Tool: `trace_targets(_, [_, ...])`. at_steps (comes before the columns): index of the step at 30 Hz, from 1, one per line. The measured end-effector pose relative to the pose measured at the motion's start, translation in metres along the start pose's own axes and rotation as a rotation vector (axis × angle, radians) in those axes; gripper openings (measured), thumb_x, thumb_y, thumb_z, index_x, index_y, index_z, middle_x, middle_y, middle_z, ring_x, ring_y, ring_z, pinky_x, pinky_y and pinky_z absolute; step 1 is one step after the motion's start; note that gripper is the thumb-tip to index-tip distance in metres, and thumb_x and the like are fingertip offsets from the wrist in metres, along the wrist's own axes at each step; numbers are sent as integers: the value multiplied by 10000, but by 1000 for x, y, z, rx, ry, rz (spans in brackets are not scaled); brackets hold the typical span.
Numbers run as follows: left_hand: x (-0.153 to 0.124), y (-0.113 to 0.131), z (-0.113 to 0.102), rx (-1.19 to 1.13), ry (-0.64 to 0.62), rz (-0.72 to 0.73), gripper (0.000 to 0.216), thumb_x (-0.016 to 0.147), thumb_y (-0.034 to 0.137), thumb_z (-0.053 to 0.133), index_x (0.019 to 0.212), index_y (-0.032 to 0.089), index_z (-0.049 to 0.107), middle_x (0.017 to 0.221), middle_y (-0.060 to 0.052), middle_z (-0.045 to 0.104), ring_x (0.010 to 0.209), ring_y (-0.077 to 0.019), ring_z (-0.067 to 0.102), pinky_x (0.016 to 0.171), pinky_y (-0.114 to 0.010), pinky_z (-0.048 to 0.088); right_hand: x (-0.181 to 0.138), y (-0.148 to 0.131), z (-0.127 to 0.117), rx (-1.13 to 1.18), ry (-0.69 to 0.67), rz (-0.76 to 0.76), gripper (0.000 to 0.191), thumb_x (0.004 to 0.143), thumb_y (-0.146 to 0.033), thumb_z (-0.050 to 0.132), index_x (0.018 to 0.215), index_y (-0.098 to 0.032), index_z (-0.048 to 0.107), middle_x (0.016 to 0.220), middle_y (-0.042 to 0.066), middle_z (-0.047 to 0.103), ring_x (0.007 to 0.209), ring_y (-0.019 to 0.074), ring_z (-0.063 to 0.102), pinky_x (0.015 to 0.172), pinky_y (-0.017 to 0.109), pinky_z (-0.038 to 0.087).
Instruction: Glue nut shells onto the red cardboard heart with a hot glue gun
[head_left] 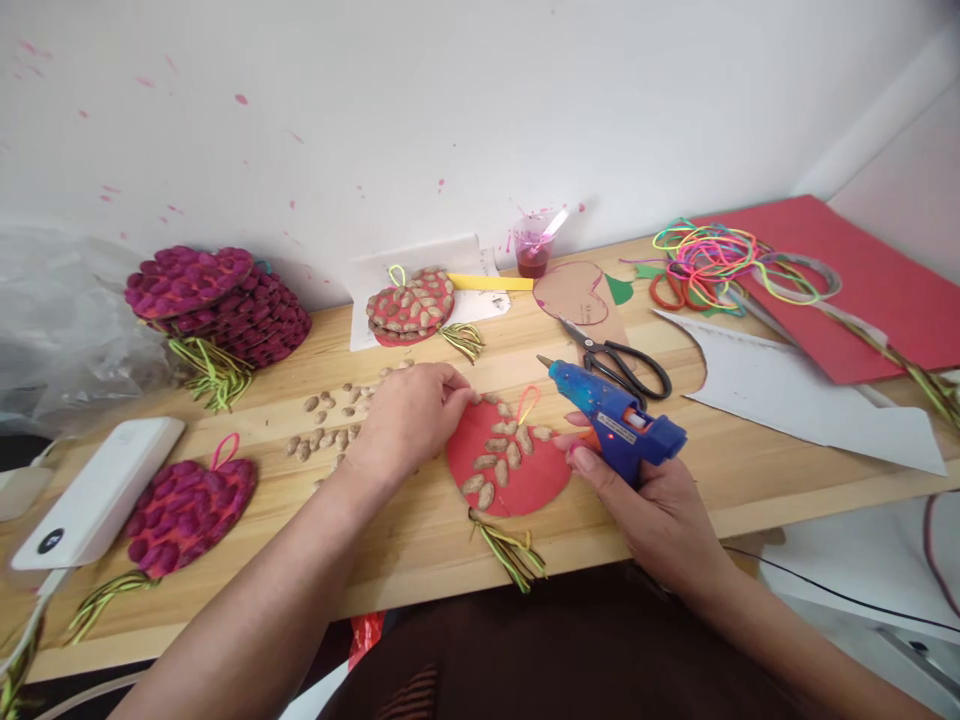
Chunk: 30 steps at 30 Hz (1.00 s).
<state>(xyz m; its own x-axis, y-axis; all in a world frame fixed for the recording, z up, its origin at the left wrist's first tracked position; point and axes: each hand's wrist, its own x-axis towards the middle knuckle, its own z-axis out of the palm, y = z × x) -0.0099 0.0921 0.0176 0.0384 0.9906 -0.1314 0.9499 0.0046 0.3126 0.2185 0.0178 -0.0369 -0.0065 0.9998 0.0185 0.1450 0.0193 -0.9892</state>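
Red rounded card [541,487] bearing tan peanuts [486,495] lies near the wooden tabletop [409,545] edge, left hand [412,415] at its far-left rim, grip unclear, right hand [664,515] holding a blue plastic glue gun [609,408] rightward.

Whether the left hand [412,415] held something could not be seen. The label [619,422] on the glue gun [600,395] was too small for reading. The view's right edge cut the red sheet [855,290].

Showing, at lower centre, a flat red cutout [541,482] bearing peanuts [514,455]; right of centre, a blue glue gun [600,398] pointing up-left.
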Motion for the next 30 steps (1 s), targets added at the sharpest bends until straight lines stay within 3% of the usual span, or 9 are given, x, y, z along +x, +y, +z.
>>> trace_targets(11, [-1,-9,9,-201,-86,49,209,814,233,641,982,231,766,873,-11,768,723,-171,674,716,-288,500,0,1,0,-18,21,35,278,891,-390,717,1117,-233,759,1210,81,769,1119,263,721,996,397,582])
trace_targets(23, [2,-15,13,-274,-132,77,192,798,246,621,944,245,745,778,19,746,641,-150,640,629,-277,464,-5,-4,-5,-70,-48,48,269,906,-397,703,1135,-269,760,1169,56,786,1114,267,725,1015,418,572])
trace_targets(30, [-1,-13,12,-269,-142,117,178,806,259,642,938,245,759,804,15,756,669,-155,651,671,-273,480,-9,-7,-7,-80,-57,56,205,908,-391,693,1067,-295,778,1081,41,805,1034,262,752,932,398,619])
